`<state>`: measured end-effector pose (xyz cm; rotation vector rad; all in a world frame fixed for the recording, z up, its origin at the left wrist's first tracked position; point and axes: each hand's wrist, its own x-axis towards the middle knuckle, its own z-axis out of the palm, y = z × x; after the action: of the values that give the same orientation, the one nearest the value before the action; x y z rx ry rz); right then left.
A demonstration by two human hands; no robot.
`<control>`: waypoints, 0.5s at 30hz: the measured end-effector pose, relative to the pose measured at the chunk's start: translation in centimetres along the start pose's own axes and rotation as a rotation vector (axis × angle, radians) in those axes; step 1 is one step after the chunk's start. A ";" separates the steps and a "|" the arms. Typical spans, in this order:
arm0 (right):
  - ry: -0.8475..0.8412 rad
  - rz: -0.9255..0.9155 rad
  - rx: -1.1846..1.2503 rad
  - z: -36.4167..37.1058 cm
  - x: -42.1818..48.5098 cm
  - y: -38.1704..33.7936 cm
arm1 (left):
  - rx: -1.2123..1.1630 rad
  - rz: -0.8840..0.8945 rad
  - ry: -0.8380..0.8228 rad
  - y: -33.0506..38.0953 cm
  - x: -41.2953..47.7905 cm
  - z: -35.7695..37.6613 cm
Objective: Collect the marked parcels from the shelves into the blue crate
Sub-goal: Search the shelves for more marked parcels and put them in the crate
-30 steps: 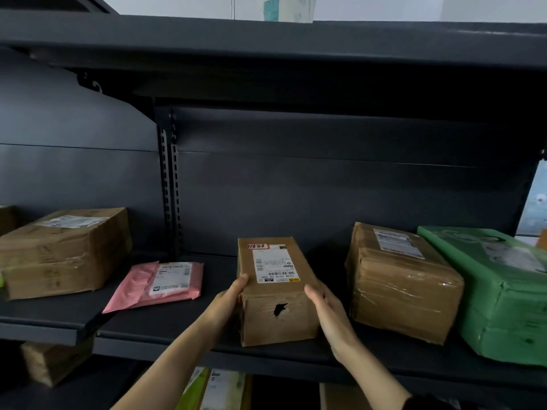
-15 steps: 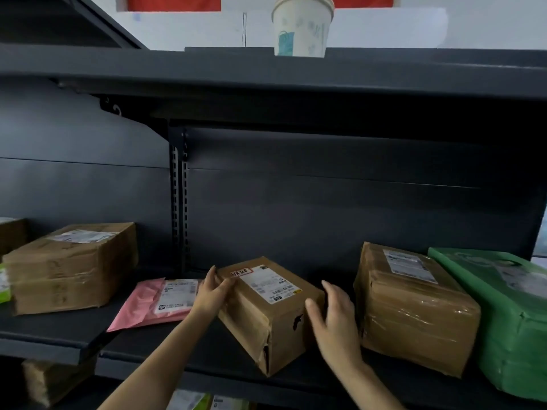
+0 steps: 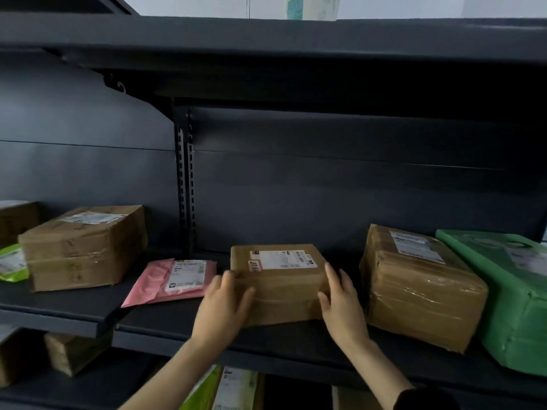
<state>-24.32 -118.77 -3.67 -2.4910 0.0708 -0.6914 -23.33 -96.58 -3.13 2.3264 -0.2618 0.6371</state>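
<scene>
A small brown cardboard parcel (image 3: pixel 281 288) with a white label and a red-marked sticker lies broadside on the dark metal shelf (image 3: pixel 296 341). My left hand (image 3: pixel 222 309) presses against its front left corner, and my right hand (image 3: pixel 340 303) grips its right end. Both hands hold the parcel between them. The blue crate is not in view.
A pink mailer (image 3: pixel 174 281) lies just left of the parcel and a big taped brown box (image 3: pixel 85 247) further left. To the right stand a wrapped brown parcel (image 3: pixel 420 288) and a green package (image 3: pixel 509 294). The upper shelf (image 3: pixel 266 39) overhangs. More parcels sit below.
The parcel has been turned from end-on through a diagonal to broadside on the shelf. My hands shifted with it, the left to the front corner and the right to the right end.
</scene>
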 end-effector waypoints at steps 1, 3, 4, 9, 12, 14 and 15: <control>-0.007 0.030 0.003 0.1 0.0 0.0 | 0.049 0.077 0.008 0.6 -0.9 -0.1; -0.009 0.070 -0.009 0.3 -0.4 -0.2 | 0.065 0.230 0.063 1.7 -1.7 -0.5; -0.003 0.085 -0.035 0.4 -0.7 -0.2 | 0.047 0.278 0.113 2.0 -1.4 -0.8; 0.027 0.006 -0.131 0.2 -3.0 -1.0 | -0.175 -0.084 0.106 0.8 3.8 -0.6; -0.084 -0.040 0.063 0.5 -4.3 -2.0 | -0.445 -0.300 -0.120 0.0 5.9 0.0; -0.166 -0.025 0.136 0.8 -4.6 -2.2 | -0.571 -0.350 -0.164 -0.2 5.9 0.8; -0.192 -0.015 0.149 0.9 -4.6 -2.2 | -0.558 -0.347 -0.155 -0.3 5.7 1.1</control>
<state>-28.09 -115.57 -5.25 -2.4023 -0.0679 -0.4439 -17.98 -97.17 -1.07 1.8182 -0.0847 0.1766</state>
